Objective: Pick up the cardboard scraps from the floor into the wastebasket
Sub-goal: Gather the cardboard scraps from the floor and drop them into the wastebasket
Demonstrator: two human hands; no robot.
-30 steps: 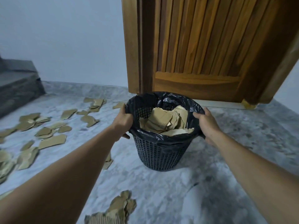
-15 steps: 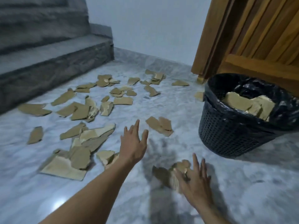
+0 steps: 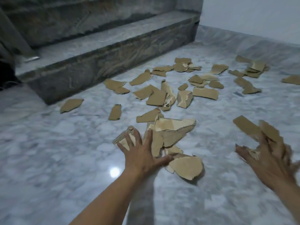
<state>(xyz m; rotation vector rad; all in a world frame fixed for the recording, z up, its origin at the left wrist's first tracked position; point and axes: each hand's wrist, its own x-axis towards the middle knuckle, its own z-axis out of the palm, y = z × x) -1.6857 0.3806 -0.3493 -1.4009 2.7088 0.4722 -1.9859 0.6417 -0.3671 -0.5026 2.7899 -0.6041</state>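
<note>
Several brown cardboard scraps lie scattered over the grey marble floor. My left hand is spread flat, fingers apart, over the near pile of large scraps, touching its left edge. My right hand is blurred at the right, fingers spread, over a small scrap, beside two longer scraps. Neither hand grips anything. A rounded scrap lies just right of my left thumb. The wastebasket is out of view.
A dark stone step runs along the left and back, with a second step above it. A white wall closes the back right. Bare floor lies near me and to the left.
The view has swung left, away from the wastebasket and the wooden door. Both hands let go of the basket's rim and came down onto the scraps on the floor.
</note>
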